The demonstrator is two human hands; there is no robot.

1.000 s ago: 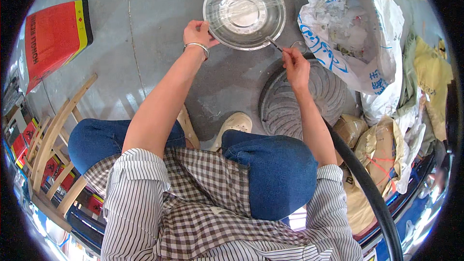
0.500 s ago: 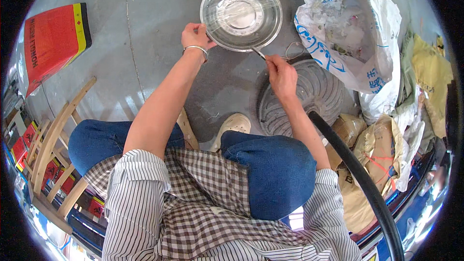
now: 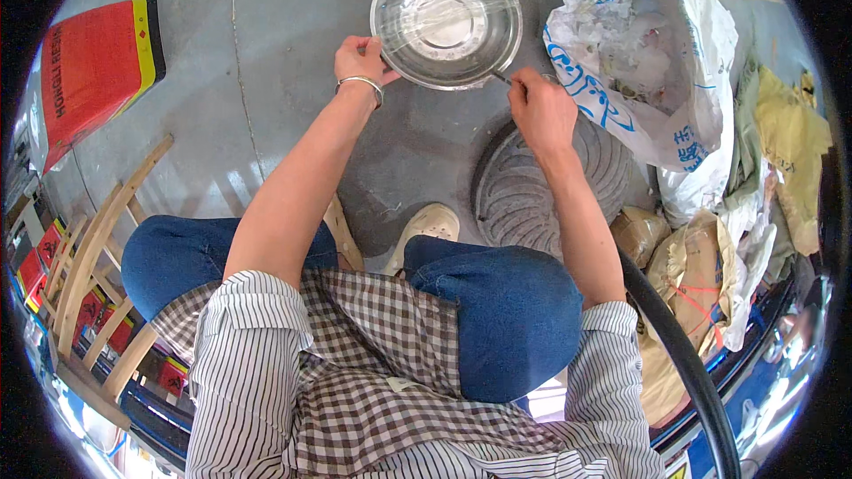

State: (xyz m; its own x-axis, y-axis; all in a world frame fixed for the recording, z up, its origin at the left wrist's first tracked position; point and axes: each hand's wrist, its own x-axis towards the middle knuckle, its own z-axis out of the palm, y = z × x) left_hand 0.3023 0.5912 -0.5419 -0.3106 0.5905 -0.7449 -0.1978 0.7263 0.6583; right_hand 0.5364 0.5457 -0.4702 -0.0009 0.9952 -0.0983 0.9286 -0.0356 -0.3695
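Round silver metal bowl [image 3: 446, 22] beside our pinching left hand [image 3: 361, 61] may scratch if right hand's [image 3: 543, 106] clamped dark rod [image 3: 502, 77] slips.

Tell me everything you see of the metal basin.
The round, silvery basin looks like steel, with a bright bottom and darker sloping walls. Streaky clear film seems stretched over the top. It is in the view's upper middle, mouth up, underside hidden. The left hand grips its near-left edge; a thin dark tool in the right hand seemingly meets its near-right rim.
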